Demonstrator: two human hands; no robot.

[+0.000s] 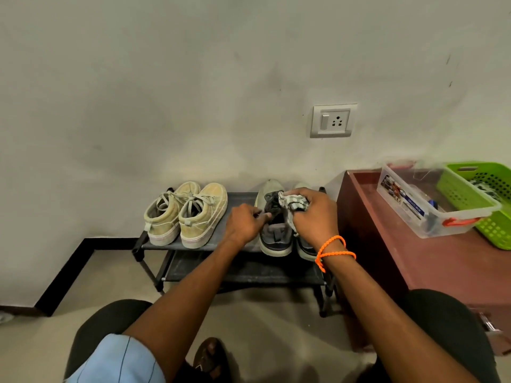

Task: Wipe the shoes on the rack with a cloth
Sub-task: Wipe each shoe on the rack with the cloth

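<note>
Two pairs sit on the rack [237,196]. Left hand [244,223] pinches the grey shoe [275,230] steady while the right hand [312,214], fisted around the cloth [293,203], wipes its tongue. Next, probably the neighbouring shoe [304,244].

On the rack's [154,246] top shelf, one pair of shoes [184,214] sits left, another [276,230] right under my hands. A table [431,261] stands right, carrying a box [423,205] and basket [481,200].
</note>
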